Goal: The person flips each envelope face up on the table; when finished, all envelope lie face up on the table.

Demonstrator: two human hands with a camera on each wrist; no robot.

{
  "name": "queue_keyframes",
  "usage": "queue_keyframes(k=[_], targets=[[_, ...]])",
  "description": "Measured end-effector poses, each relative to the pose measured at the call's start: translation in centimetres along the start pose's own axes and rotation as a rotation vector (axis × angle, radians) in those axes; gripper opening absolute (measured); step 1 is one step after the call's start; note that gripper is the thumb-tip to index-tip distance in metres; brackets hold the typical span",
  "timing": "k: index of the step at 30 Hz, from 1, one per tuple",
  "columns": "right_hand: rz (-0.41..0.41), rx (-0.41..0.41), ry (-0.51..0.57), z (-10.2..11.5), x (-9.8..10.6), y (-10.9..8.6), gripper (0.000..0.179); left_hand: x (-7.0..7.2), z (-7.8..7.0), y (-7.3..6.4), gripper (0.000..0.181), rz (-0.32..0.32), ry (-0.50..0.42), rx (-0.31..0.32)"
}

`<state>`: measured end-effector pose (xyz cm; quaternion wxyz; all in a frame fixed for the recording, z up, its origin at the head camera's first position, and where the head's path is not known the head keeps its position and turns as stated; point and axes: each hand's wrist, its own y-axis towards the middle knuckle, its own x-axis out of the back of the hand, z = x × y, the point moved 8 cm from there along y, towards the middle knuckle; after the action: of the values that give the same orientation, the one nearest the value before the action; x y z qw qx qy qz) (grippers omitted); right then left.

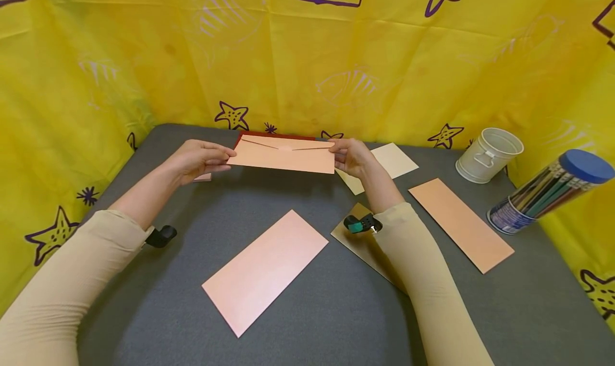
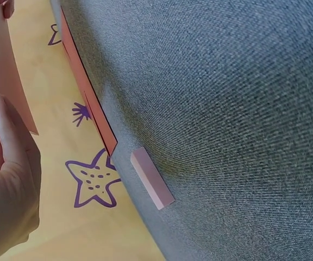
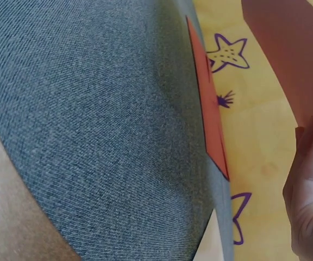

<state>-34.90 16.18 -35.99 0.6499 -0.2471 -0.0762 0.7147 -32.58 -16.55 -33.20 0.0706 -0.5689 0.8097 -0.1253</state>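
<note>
Held above the far part of the table is a peach envelope (image 1: 283, 160), its flap side facing up. The left hand (image 1: 199, 160) pinches its left end between thumb and fingers. At the other end the right hand (image 1: 353, 158) pinches the right edge; its thumb is partly hidden in the head view. Below and behind the held envelope lies a red envelope (image 3: 210, 109) at the table's back edge, mostly covered in the head view. A small pale pink block (image 2: 154, 179) sits on the table under the left hand.
A pink envelope (image 1: 266, 272) lies front centre. Beneath the right forearm is a brown-gold envelope (image 1: 353, 235); a cream one (image 1: 394, 160) lies behind it. Another peach envelope (image 1: 461, 224), a white metal bucket (image 1: 487, 158) and a blue-lidded pencil tub (image 1: 548, 190) stand right. Yellow cloth (image 1: 288, 62) hangs behind.
</note>
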Motion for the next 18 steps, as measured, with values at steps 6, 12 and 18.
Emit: queue_keyframes(k=[6, 12, 18], targets=[[-0.032, -0.014, -0.022, -0.4, 0.2, 0.2, 0.020, 0.1, 0.2, 0.2, 0.037, -0.010, 0.176, 0.025], [-0.056, 0.026, -0.137, -0.4, -0.1, 0.4, 0.020, -0.2, 0.6, 0.7, 0.072, 0.048, 0.325, 0.108], [-0.073, 0.054, -0.271, -0.8, -0.7, 0.4, 0.034, -0.9, 1.3, 1.2, 0.078, 0.155, 0.427, 0.170]])
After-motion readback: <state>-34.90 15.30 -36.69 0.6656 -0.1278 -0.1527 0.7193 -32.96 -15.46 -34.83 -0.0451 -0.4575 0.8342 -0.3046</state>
